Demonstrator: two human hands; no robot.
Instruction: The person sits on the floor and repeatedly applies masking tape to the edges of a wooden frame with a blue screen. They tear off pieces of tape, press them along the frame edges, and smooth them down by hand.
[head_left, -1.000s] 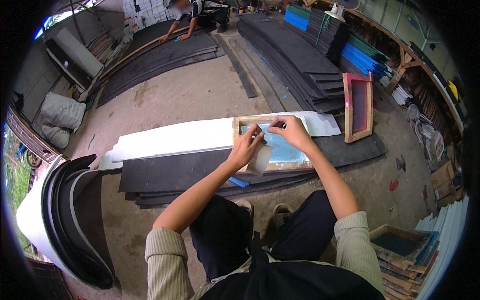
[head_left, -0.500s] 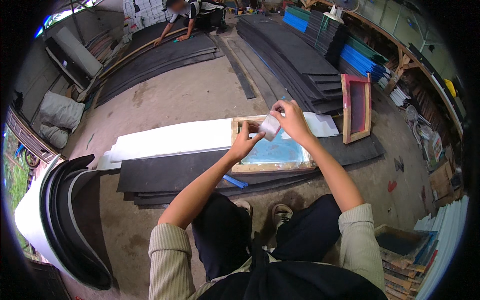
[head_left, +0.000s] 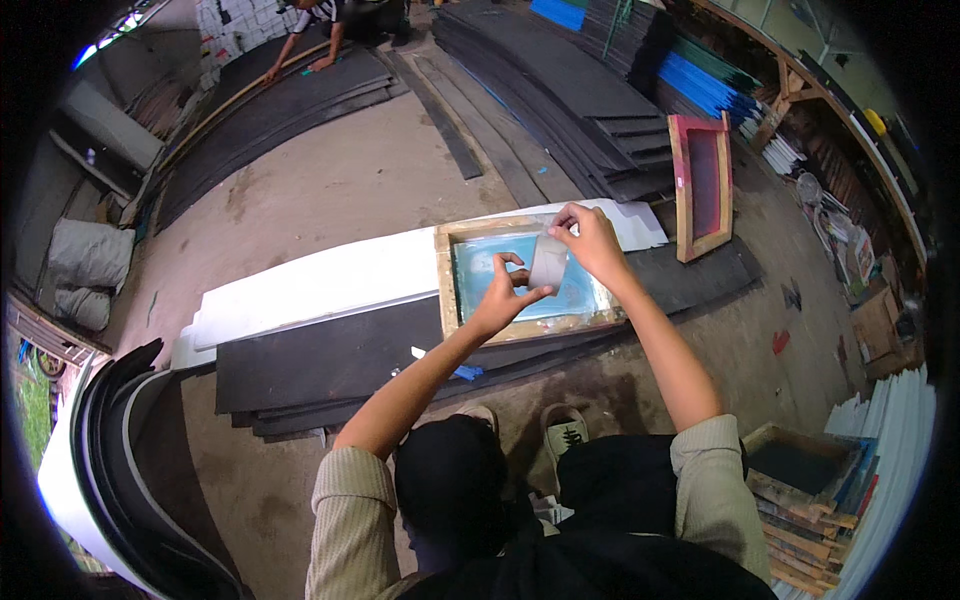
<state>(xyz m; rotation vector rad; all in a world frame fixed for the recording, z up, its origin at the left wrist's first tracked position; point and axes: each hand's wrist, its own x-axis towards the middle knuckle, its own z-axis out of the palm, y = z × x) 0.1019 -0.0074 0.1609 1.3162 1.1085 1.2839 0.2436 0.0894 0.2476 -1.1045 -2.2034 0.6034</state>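
A wooden screen-printing frame (head_left: 447, 275) with a blue mesh (head_left: 478, 270) lies flat in front of me on white sheets (head_left: 325, 285) and dark sheets (head_left: 315, 360). Above its mesh, my left hand (head_left: 503, 297) grips what looks like a roll of clear tape, its fingers curled around it. A clear strip of tape (head_left: 548, 262) stretches up from there to my right hand (head_left: 590, 243), which pinches the upper end. Part of the roll is hidden by the left fingers and the strip.
A red-edged wooden frame (head_left: 683, 190) stands upright at the right. Stacked dark sheets (head_left: 540, 90) lie farther off. Curved sheets (head_left: 105, 450) bulge at the left, and several frames (head_left: 800, 500) are piled at lower right. Another person's hands (head_left: 322, 63) rest on sheets at far left.
The clear strip between my hands has grown longer as they moved apart, left hand lower. My view has tilted downward, shifting the surroundings upward in the picture.
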